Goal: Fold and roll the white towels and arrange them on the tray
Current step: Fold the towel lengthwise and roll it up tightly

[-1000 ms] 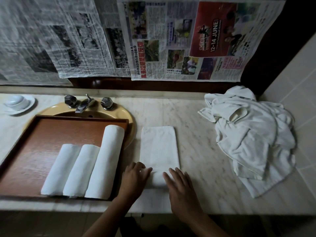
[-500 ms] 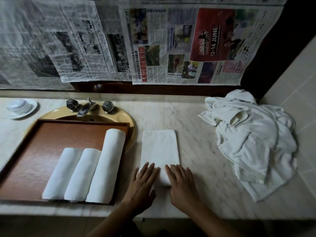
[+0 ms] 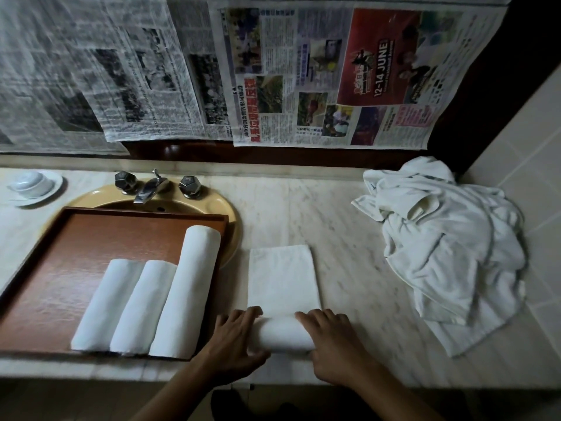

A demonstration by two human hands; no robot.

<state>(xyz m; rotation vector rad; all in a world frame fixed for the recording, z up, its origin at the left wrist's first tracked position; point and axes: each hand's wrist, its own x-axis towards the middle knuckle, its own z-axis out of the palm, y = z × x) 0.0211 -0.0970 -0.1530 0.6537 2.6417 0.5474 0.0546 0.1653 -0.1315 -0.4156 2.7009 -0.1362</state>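
A folded white towel (image 3: pixel 282 278) lies lengthwise on the marble counter, its near end curled into a thick roll. My left hand (image 3: pixel 235 344) grips the roll's left end and my right hand (image 3: pixel 334 344) presses on its right end. To the left, a brown wooden tray (image 3: pixel 76 253) rests over the basin and holds three rolled white towels (image 3: pixel 145 305) side by side along its right part, the rightmost one longest. A heap of loose white towels (image 3: pixel 446 247) sits at the counter's right.
A yellow basin (image 3: pixel 224 208) with a chrome tap (image 3: pixel 151 186) lies behind the tray. A white cup on a saucer (image 3: pixel 32 185) stands at the far left. Newspaper sheets (image 3: pixel 318 74) cover the back wall. A tiled wall (image 3: pixel 528 165) rises on the right.
Both hands were pressing flat on the towel's near end; now that end is rolled up into a cylinder under them. The view has shifted slightly downward.
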